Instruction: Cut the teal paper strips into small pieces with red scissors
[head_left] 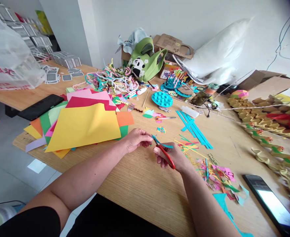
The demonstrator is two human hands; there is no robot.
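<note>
My right hand (169,156) is closed around red-handled scissors (166,156), their blades pointing up and left. A narrow blue paper strip (164,145) runs from the blade tips across to the right hand. Close by on the left, my left hand (140,139) pinches at the strip's end near the blades; the fingertips cover what lies between them. Beyond the hands lies a small heap of tiny blue and yellow paper bits (161,129). Longer blue strips (194,129) lie on the table to the right, with thin coloured strips (188,144) nearer.
Coloured paper sheets (85,126) are stacked at left. Paper scraps (219,179) and a phone (268,200) lie at right, by egg cartons (265,115). Behind are a blue dotted disc (162,99), a craft knife (166,118), pipe cleaners (110,79) and a green panda bag (145,62).
</note>
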